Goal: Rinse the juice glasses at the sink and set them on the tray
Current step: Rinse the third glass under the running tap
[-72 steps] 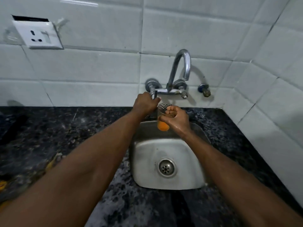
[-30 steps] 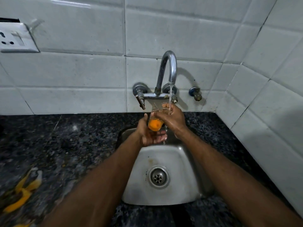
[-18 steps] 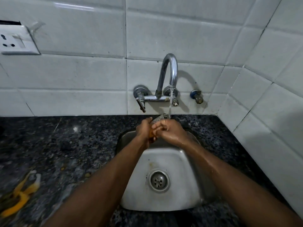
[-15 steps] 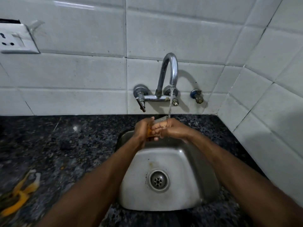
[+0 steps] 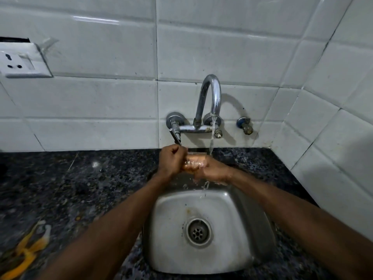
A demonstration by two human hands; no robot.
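Glass (image 5: 194,161), clear with an orange tinge inside, held roughly on its side above the sink's twelve o'clock edge. Gripped at its nine o'clock end by the left hand (image 5: 171,160), fingers curled tight round it. Clasped at its three o'clock end by the right hand (image 5: 212,170), wet, fingers wrapped under. Mouth end not discernible.

Stream (image 5: 212,138) falling from the tap (image 5: 210,93) at twelve o'clock of the glass, landing on the glass's three o'clock end and the right hand, then spilling into the sink (image 5: 232,249) toward the drain (image 5: 198,232) at six o'clock.

Judged mid-rinse on this glass: orange not yet gone, so probably more water and rubbing needed, then the lever (image 5: 175,136), just at twelve o'clock of the left hand, to be closed. Setting on the tray not yet done. No tray in view, nor any other glass, so no count possible of glasses finished or left.

Counted: one glass, two hands, one tap with one lever, one stream, one sink, one drain. Further out: one valve (image 5: 245,126) on the tiles at one o'clock of the sink, one socket (image 5: 22,63) at ten o'clock, dark speckled worktop (image 5: 70,188) round the sink, one yellow peel (image 5: 26,253) on it at eight o'clock.
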